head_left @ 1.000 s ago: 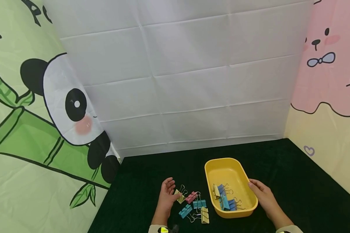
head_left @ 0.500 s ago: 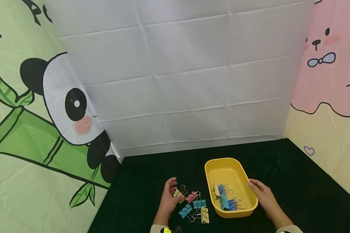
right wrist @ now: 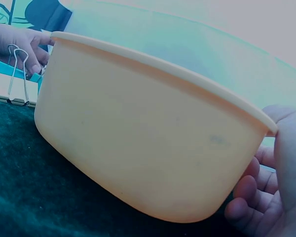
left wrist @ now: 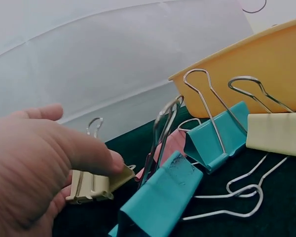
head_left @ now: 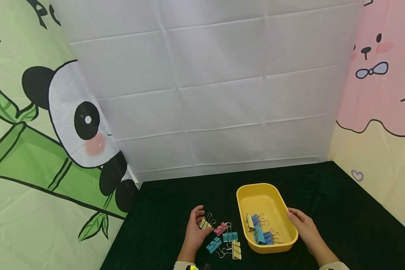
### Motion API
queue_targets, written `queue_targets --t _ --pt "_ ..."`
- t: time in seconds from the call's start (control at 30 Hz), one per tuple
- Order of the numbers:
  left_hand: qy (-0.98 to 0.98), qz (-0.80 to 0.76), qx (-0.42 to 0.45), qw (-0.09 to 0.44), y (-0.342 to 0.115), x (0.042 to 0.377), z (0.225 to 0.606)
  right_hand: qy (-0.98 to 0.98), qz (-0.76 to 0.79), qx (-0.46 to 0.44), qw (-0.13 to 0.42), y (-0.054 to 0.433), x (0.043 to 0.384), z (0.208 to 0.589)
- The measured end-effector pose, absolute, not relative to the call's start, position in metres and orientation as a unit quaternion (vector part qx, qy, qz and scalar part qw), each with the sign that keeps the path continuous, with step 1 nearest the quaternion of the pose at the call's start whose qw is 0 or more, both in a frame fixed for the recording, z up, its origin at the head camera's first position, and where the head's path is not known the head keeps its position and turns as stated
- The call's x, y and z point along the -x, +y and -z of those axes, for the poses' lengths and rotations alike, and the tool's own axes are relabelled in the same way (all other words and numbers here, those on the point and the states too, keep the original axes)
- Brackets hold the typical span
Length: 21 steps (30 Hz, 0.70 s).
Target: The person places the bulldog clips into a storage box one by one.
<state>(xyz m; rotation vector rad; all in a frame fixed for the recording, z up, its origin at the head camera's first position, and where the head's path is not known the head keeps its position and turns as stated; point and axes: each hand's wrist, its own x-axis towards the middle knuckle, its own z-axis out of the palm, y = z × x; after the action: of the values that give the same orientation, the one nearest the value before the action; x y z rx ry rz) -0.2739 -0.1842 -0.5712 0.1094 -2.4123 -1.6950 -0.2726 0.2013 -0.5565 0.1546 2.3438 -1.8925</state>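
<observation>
So, L hand (head_left: 194, 233): grasping pale clip (head_left: 205, 224), pinched btwn thumb + fingers at far L of loose group; a wire handle sticks up, prob. b/c the grip is on the clip's solid body.
R hand (head_left: 305, 228): holding yellow tub (head_left: 268, 202) by its R side, thumb at rim, fingers round outside; prob. to steady it.
Loose clips: pink clip (head_left: 220, 228), teal clips (head_left: 214, 245), 2nd pale clip (head_left: 236, 250), all on dark cloth (head_left: 168, 202) btwn L hand & tub; handles overlap, so snagging poss.
Clips in tub (head_left: 260, 235): pale, teal, blue, bunched toward near L part.
Head cam only: tub contents.
L wrist cam: thumb across pale clip, clearer than head.
R wrist cam: fingertips below rim by outer wall, hidden from head; contents blocked.
</observation>
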Motion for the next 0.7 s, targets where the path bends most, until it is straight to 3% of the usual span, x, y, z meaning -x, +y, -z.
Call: queue_targets --t 0.2,0.7 --pt "-0.784 0.603 -0.072 0.129 -0.184 0.275 0.568 0.775 0.626 -0.051 0.060 0.200 0.274 0.556" --pt "-0.714 0.686 -0.063 0.127 -0.173 0.277 0.548 0.776 0.625 -0.050 0.062 0.200 0.273 0.556"
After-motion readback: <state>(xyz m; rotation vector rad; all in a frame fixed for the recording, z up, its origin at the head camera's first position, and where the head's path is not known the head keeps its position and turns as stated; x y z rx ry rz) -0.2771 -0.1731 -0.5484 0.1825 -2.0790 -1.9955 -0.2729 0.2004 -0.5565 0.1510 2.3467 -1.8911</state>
